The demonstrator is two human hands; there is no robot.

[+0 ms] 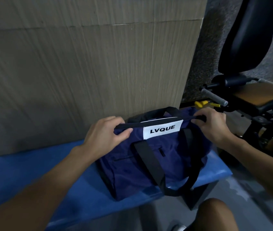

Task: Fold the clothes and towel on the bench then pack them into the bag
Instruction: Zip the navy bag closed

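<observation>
Head view. A navy duffel bag (149, 164) stands upright on the blue padded tabletop (32, 172), held by its top seam between the two hands.

The left hand (104, 135) grips one end of the seam. Its fingers (124, 132) are curled over the black edging with the thumb pressed on the near face, which appears to anchor the bag.

The right hand (212, 124) holds the other end. Its fingers (197, 121) are drawn narrow in a pinch on a black tab; whether this is a zip pull cannot be told. Opposed holds of this kind keep the seam taut and straight, as closing a zip would require.

Between the two sets of fingers lies the white LVQUE label (163, 129). Below them the near carrying strap (150, 167) hangs slack down the front of the bag. Beyond them the far handle (159, 111) arches against the ribbed wall panel (82, 64).

No clothes or towel lie on the visible tabletop. They are judged to be packed already, though the bag's interior is hidden, so the task looks close to its end.

To the outside of the right-hand fingers stand a yellow object (200, 104) and a black exercise machine (242, 39). Neither touches the bag.
</observation>
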